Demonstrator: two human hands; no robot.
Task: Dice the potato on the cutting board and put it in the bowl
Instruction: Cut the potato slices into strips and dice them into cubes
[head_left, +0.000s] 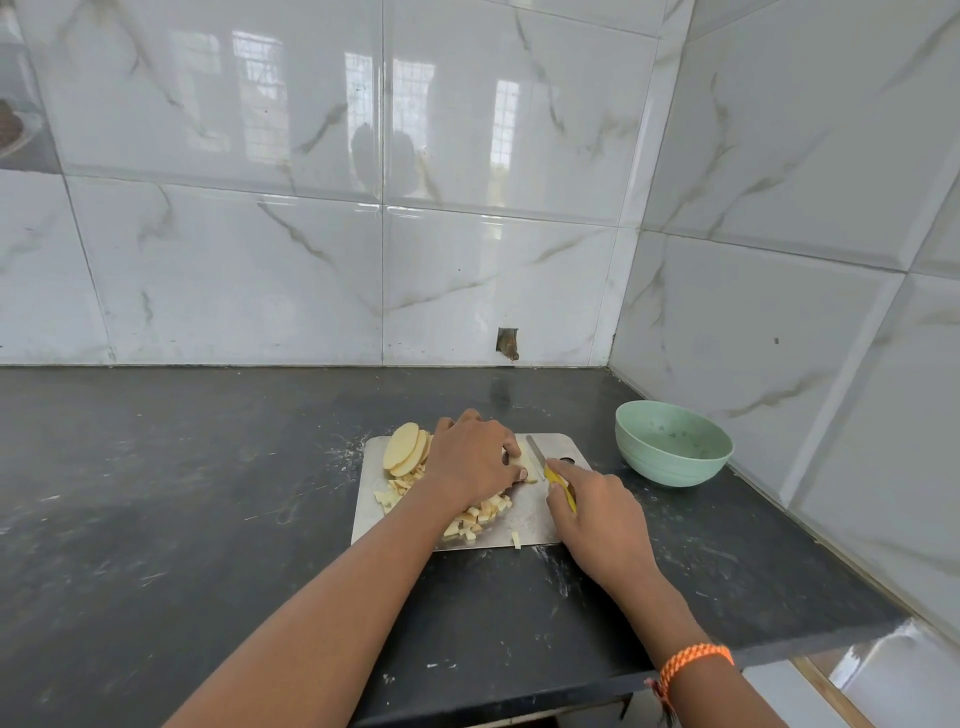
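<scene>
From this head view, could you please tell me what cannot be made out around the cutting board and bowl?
- Potato strips: mostly hidden under the left hand.
- Knife: handle wrapped by the right hand; whether the blade touches the strips is too small to tell.
- Diced pieces: part of the pile covered by the left forearm.
- Bowl: specks inside too small to identify.
- Potato slices: stacked, count unclear.
</scene>
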